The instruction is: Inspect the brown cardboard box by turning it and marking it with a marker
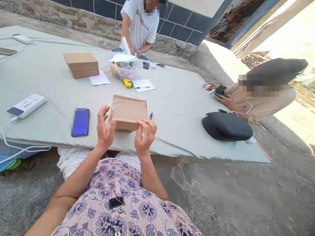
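Head view: left hand [105, 128] and right hand [145, 133] hold cardboard box [128, 111] crosswise.

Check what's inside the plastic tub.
The plastic tub holds white papers on top and a plastic bottle beneath them; anything lower is covered by those and can't be seen.
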